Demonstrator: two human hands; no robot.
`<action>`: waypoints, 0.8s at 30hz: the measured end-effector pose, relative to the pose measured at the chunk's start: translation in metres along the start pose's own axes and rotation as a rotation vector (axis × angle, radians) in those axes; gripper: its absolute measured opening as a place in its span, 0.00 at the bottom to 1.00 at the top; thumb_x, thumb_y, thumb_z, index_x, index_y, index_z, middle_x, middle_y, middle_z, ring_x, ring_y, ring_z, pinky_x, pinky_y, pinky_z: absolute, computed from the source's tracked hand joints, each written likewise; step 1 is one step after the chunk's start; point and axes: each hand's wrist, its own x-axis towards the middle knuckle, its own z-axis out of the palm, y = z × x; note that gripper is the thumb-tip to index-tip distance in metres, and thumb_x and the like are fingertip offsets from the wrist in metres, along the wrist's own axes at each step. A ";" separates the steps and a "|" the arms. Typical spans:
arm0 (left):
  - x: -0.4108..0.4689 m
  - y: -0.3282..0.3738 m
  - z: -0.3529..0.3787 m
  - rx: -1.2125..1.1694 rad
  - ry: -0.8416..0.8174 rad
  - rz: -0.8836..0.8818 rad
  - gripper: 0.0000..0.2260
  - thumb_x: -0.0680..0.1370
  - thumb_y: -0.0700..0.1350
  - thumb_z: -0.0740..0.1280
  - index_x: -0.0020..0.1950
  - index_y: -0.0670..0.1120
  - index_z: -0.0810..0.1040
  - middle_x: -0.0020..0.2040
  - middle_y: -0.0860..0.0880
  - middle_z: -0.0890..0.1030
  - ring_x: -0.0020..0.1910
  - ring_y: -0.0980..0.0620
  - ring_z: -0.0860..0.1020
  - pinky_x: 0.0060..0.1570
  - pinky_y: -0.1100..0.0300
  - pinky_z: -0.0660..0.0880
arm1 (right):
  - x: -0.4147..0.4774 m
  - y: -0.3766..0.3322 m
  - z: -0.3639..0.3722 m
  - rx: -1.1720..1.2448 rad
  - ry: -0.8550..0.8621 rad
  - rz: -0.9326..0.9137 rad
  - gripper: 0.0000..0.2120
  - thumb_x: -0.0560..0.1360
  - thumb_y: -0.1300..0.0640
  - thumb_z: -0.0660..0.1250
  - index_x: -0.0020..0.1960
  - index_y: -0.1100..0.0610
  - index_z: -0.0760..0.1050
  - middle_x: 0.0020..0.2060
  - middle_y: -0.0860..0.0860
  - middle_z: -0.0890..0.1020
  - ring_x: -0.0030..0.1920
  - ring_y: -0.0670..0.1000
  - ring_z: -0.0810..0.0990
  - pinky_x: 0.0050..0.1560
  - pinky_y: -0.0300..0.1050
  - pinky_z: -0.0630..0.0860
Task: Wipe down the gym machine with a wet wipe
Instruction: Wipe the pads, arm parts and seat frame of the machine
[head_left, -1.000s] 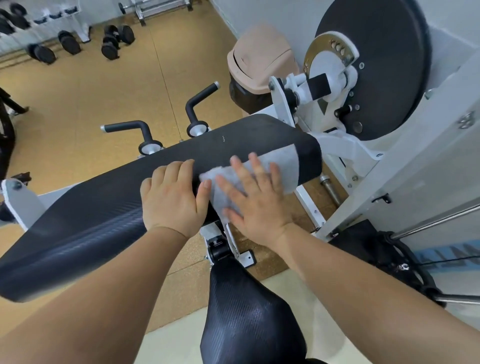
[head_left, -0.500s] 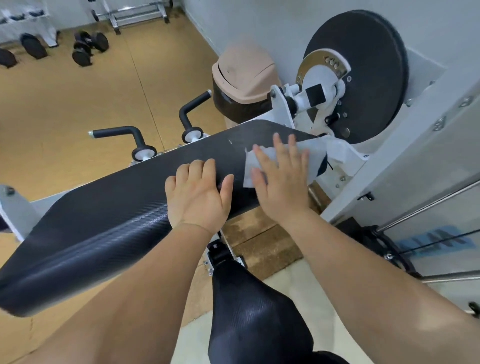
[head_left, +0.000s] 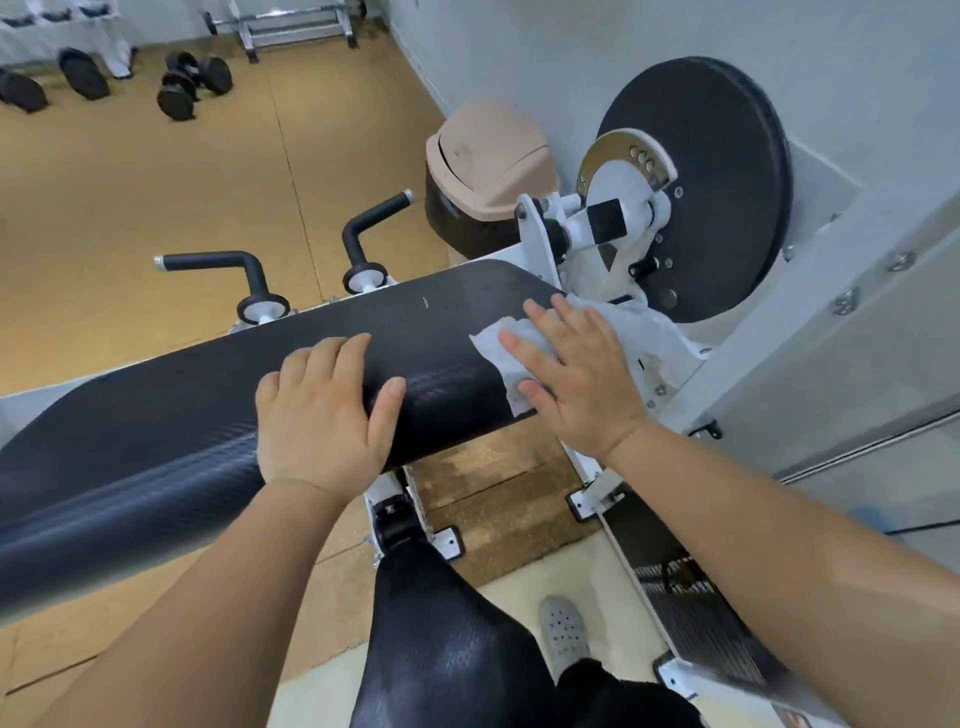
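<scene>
Right hand (head_left: 576, 374) presses wet wipe (head_left: 498, 345) flat on unlabelled pad (head_left: 208, 415).

A long pad (head_left: 208, 431) runs across the view from lower left to upper right. The left hand (head_left: 322, 415) lies flat on its near edge, and the right hand (head_left: 576, 379) lies to the right, on a wet wipe (head_left: 498, 353) draped over the pad's right end. Two handles (head_left: 218, 265) stand behind the pad, a bin (head_left: 488, 166) behind them, a disc (head_left: 717, 171) to its right. A seat (head_left: 441, 634) sits below the pad, dumbbells (head_left: 192, 83) far behind.
</scene>
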 end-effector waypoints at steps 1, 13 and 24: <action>0.000 0.000 -0.001 0.006 -0.005 -0.012 0.30 0.81 0.63 0.47 0.73 0.48 0.70 0.69 0.45 0.75 0.66 0.39 0.71 0.62 0.41 0.67 | 0.000 0.001 0.003 0.014 0.051 -0.032 0.23 0.84 0.46 0.55 0.78 0.46 0.67 0.78 0.56 0.68 0.78 0.63 0.64 0.78 0.65 0.57; 0.078 0.168 0.001 -0.014 -0.127 0.122 0.30 0.80 0.63 0.45 0.73 0.50 0.70 0.68 0.45 0.75 0.66 0.40 0.72 0.61 0.43 0.69 | -0.028 0.082 0.019 0.464 0.099 0.142 0.23 0.85 0.55 0.55 0.77 0.62 0.67 0.74 0.61 0.73 0.75 0.60 0.70 0.72 0.61 0.71; 0.096 0.191 0.023 0.020 -0.232 0.116 0.27 0.80 0.64 0.44 0.69 0.53 0.72 0.65 0.50 0.76 0.64 0.43 0.72 0.62 0.45 0.67 | 0.016 0.110 0.021 0.782 0.077 0.656 0.23 0.88 0.50 0.48 0.81 0.51 0.61 0.81 0.48 0.62 0.81 0.48 0.55 0.80 0.44 0.52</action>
